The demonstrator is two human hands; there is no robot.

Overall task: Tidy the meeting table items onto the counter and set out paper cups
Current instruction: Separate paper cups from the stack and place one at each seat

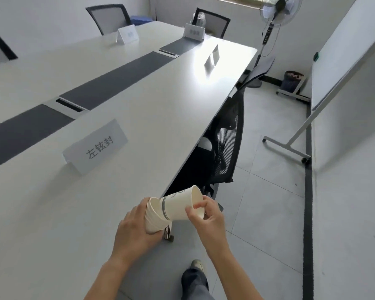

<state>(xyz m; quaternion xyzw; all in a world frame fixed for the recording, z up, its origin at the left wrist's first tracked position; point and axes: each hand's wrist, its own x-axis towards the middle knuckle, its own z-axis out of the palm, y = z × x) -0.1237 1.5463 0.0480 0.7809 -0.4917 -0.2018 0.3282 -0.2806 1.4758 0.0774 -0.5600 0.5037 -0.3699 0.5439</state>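
Note:
My left hand grips a stack of white paper cups lying on its side, just off the near edge of the long white meeting table. My right hand pinches the rim of a single white paper cup with a grey band. That cup's base still sits in the mouth of the stack, and its open end points right. A white name card with dark characters stands on the table ahead of my hands.
Three more name cards stand further along the table. A black mesh chair is pushed under the right edge. A whiteboard on a wheeled stand, a standing fan and a bin are at the right.

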